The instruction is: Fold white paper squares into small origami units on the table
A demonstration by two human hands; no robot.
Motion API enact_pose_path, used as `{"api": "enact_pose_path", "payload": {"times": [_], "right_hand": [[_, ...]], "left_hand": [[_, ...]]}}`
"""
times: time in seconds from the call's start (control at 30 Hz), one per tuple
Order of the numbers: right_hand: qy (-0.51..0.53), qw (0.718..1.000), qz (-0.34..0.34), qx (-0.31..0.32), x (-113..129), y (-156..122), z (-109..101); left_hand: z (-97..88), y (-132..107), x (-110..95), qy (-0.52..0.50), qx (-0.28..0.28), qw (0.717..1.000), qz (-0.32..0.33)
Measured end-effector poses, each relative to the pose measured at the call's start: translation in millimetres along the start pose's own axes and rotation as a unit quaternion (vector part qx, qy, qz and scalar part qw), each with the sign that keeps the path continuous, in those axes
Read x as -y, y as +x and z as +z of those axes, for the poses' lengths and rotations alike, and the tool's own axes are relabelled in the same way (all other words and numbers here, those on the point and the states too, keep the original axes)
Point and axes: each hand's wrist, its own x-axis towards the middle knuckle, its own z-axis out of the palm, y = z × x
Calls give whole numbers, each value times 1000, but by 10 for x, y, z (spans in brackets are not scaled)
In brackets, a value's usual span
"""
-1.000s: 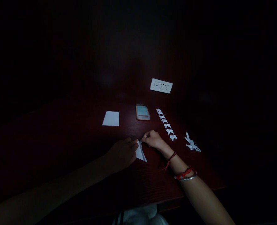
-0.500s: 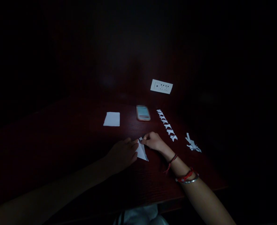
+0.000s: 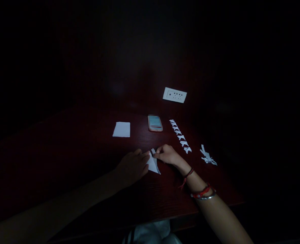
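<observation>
A folded, roughly triangular piece of white paper [image 3: 153, 166] lies on the dark red table in front of me. My left hand [image 3: 134, 166] holds its left part down, the fingers over it and pressed to the table. At the upper edge my right hand [image 3: 167, 154] is closed in a pinch on a narrow strip of the paper [image 3: 153, 150]. A dark gap shows between this strip and the larger part. Whether the strip still joins the paper lower down is hidden by my fingers.
Beyond my left hand lies a square white paper stack [image 3: 121, 129]. A blurred-out, light blue rectangular item [image 3: 155, 123] sits farther back. On the right are a row of cut paper pieces [image 3: 180, 137] and a heap of paper scraps [image 3: 208, 157]. A socket panel [image 3: 175, 95] is behind.
The dark gap between the strip and the folded paper has grown wider as my right hand moved slightly down and right. My left hand stays on the paper.
</observation>
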Motion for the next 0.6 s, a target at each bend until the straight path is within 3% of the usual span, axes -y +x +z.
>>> {"api": "enact_pose_path", "payload": {"times": [0.17, 0.4, 0.6], "right_hand": [[-3, 999, 44, 13, -36, -19, -23], [-3, 999, -22, 36, 5, -103, -69], [-28, 999, -5, 23, 10, -82, -51]], "left_hand": [[-27, 0, -8, -2, 3, 1000, -5], [-2, -2, 1, -13, -21, 1000, -17], [-20, 0, -1, -8, -17, 1000, -24]]}}
